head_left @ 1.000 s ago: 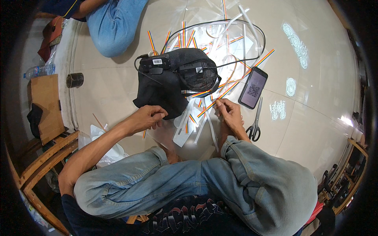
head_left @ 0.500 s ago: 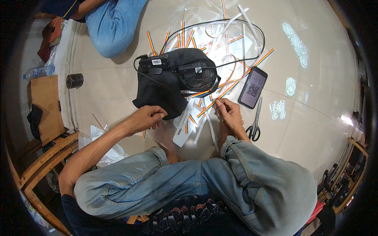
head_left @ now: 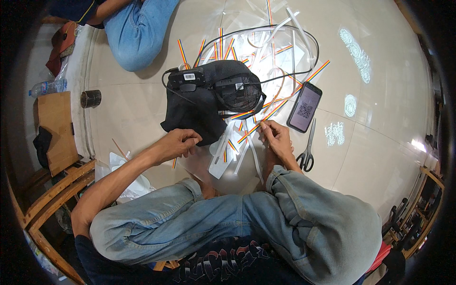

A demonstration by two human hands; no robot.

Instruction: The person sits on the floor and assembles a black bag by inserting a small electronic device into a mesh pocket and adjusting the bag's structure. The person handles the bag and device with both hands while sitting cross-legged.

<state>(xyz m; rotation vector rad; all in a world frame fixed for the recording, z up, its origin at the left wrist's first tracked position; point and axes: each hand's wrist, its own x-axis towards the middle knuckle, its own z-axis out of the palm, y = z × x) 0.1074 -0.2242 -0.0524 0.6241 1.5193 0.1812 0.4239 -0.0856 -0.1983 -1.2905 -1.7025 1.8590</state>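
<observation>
My right hand [head_left: 279, 142] pinches a ribbon striped red, yellow and blue [head_left: 273, 112] between thumb and forefinger. That ribbon slants up and to the right, over a heap of similar ribbons and white strips. My left hand [head_left: 179, 142] has its fingers curled at the near edge of a black cloth [head_left: 192, 111]; anything inside them is hidden. The cloth belongs to a black mesh bundle [head_left: 237, 88], and a black device with a white label [head_left: 190, 77] rests on top. From the device a black cable [head_left: 280, 26] loops behind the heap.
A phone [head_left: 304, 105] lies right of the heap, with black-handled scissors [head_left: 308, 151] below it. Another person's bent knee [head_left: 137, 42] is at far left. A dark roll [head_left: 90, 98], a water bottle [head_left: 47, 88] and cardboard [head_left: 56, 128] stand along the left side.
</observation>
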